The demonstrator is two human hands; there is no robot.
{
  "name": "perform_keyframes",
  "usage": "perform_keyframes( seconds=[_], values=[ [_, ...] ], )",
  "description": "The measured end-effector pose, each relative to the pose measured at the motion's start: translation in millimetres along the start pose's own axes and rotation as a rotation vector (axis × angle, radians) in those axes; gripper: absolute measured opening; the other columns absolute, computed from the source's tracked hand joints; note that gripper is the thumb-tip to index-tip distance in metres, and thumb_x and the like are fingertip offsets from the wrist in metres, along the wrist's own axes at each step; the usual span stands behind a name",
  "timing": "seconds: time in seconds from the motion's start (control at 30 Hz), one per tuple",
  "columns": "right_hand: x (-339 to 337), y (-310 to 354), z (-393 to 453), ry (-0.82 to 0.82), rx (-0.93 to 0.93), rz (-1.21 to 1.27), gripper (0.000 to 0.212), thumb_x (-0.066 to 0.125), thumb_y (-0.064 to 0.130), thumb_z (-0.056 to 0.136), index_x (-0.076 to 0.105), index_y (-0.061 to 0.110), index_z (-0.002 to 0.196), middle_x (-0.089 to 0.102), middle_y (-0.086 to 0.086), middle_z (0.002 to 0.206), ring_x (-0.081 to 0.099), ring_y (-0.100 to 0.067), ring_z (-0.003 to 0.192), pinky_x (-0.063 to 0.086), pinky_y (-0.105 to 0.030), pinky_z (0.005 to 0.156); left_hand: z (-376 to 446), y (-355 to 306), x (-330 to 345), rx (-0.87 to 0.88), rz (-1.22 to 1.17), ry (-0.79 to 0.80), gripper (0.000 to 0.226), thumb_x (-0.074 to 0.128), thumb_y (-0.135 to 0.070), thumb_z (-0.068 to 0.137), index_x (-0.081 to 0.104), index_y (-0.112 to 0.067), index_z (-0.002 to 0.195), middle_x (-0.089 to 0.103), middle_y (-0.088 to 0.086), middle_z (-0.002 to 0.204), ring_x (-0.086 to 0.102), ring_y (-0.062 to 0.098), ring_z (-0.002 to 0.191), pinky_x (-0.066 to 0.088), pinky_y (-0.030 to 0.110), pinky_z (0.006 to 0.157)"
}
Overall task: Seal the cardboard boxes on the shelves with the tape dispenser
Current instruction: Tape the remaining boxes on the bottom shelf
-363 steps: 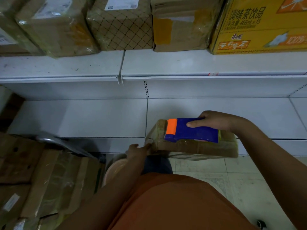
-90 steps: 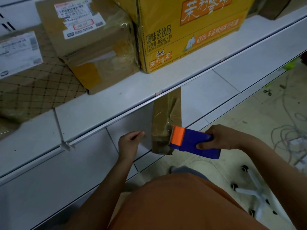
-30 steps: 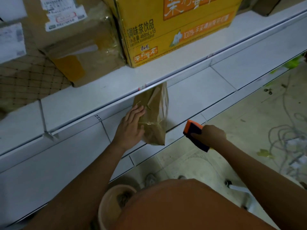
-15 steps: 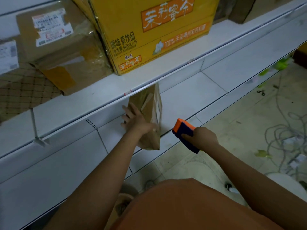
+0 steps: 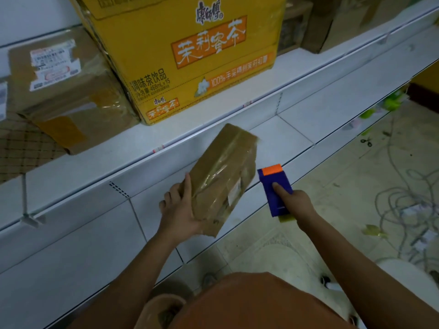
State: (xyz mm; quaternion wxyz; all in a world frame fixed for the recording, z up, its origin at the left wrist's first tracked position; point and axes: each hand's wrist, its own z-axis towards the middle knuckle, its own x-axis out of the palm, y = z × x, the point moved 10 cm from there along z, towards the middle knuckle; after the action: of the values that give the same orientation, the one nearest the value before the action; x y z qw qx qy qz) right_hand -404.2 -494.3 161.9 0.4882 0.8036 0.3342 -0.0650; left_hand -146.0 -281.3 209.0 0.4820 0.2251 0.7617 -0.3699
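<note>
A small brown cardboard box (image 5: 223, 172) wrapped in shiny tape is tilted in front of the white shelf edge, lifted off the lower shelf. My left hand (image 5: 179, 210) grips its lower left end, thumb along the side. My right hand (image 5: 295, 203) holds the blue tape dispenser (image 5: 275, 188) with its orange tip pointing up, index finger stretched along the top. The dispenser is just right of the box, a small gap between them.
On the upper white shelf (image 5: 166, 136) stand a big yellow drink carton (image 5: 190, 55) and a taped brown parcel (image 5: 64, 91) with a label. Cables (image 5: 403, 205) and scraps litter the tiled floor at the right. A white chair base (image 5: 332, 284) is low right.
My left hand has pulled the small box out from under the upper shelf and tilted it toward me. The dispenser has turned so that its top faces up beside the box.
</note>
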Motion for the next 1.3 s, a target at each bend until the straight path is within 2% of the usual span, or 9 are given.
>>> perform_keyframes(
  seconds=[0.17,0.27,0.4,0.5,0.7,0.87,1.03,1.13,1.3],
  values=[
    [-30.7,-3.1,15.7,-0.072,0.078,0.355,0.058,0.063,0.054,0.088,0.057,0.001,0.112,0.063,-0.015,0.106,0.060,-0.026,0.089,0.049,-0.032,0.067,-22.2,-30.1,-0.4,0.193,0.177,-0.251,0.137,0.076,-0.067,0.061,-0.008,-0.020,0.159,0.031,0.016,0.147,0.040,0.036,0.126,0.034,0.053,0.105],
    [-15.8,-3.1,19.0,0.051,0.156,0.553,0.057,0.068,0.049,0.086,0.056,0.003,0.118,0.067,-0.016,0.110,0.066,-0.032,0.100,0.055,-0.044,0.087,-31.9,-43.1,-2.7,0.235,0.190,-0.351,0.133,0.081,-0.065,0.061,0.007,-0.012,0.158,0.033,0.020,0.146,0.041,0.039,0.124,0.038,0.057,0.103],
    [26.7,4.7,12.0,0.242,0.224,0.855,0.039,0.064,0.033,0.092,0.060,0.006,0.119,0.070,-0.014,0.108,0.070,-0.027,0.088,0.059,-0.041,0.078,-35.1,-60.2,-2.0,0.321,0.221,-0.423,0.132,0.088,-0.057,0.057,0.016,-0.007,0.155,0.034,0.023,0.145,0.040,0.042,0.123,0.040,0.061,0.099],
    [45.8,6.5,12.8,0.297,0.234,0.933,0.044,0.065,0.031,0.094,0.059,0.004,0.129,0.067,-0.017,0.122,0.064,-0.034,0.113,0.051,-0.052,0.097,-30.4,-56.9,10.4,0.274,0.240,-0.378,0.136,0.092,-0.056,0.051,0.017,-0.011,0.154,0.032,0.026,0.145,0.040,0.046,0.124,0.038,0.064,0.099],
    [69.9,-17.4,6.8,0.333,0.233,0.762,0.036,0.058,0.035,0.097,0.059,0.009,0.122,0.072,-0.009,0.106,0.068,-0.023,0.092,0.056,-0.036,0.071,-20.3,-21.1,60.2,0.188,0.164,-0.198,0.161,0.085,-0.076,0.034,-0.004,-0.027,0.160,0.026,0.023,0.153,0.033,0.043,0.134,0.041,0.068,0.099],
    [83.4,-38.5,-5.5,0.457,0.187,0.556,0.034,0.057,0.035,0.097,0.061,0.009,0.117,0.073,-0.008,0.103,0.068,-0.025,0.094,0.057,-0.038,0.080,-32.2,-22.6,83.6,0.051,-0.212,-0.022,0.144,0.068,-0.088,0.051,-0.028,-0.045,0.150,0.020,-0.002,0.148,0.034,0.021,0.134,0.045,0.047,0.106],
    [88.9,-19.5,-10.7,0.525,0.032,0.232,0.041,0.061,0.041,0.094,0.055,0.012,0.122,0.070,-0.006,0.105,0.070,-0.019,0.093,0.058,-0.028,0.071,-9.7,-8.0,76.2,-0.203,-0.473,0.002,0.124,0.085,-0.060,0.061,0.011,-0.029,0.155,0.021,0.000,0.148,0.039,0.025,0.134,0.046,0.044,0.103],
    [90.8,6.5,-12.1,0.539,-0.076,0.196,0.043,0.061,0.039,0.094,0.054,0.012,0.127,0.070,-0.006,0.108,0.070,-0.018,0.092,0.057,-0.024,0.065,-8.9,13.2,88.1,-0.264,-0.611,0.034,0.100,0.085,-0.057,0.060,0.033,-0.024,0.139,0.048,0.001,0.132,0.058,0.024,0.119,0.056,0.034,0.086],
    [94.5,26.5,-17.6,0.546,-0.211,0.178,0.040,0.058,0.037,0.097,0.052,0.014,0.129,0.068,-0.005,0.113,0.069,-0.013,0.094,0.054,-0.017,0.064,-16.9,9.2,79.1,-0.241,-1.052,0.032,0.095,0.088,-0.034,0.053,0.041,-0.031,0.135,0.059,-0.009,0.124,0.060,0.008,0.112,0.057,0.019,0.073]
  ],
)
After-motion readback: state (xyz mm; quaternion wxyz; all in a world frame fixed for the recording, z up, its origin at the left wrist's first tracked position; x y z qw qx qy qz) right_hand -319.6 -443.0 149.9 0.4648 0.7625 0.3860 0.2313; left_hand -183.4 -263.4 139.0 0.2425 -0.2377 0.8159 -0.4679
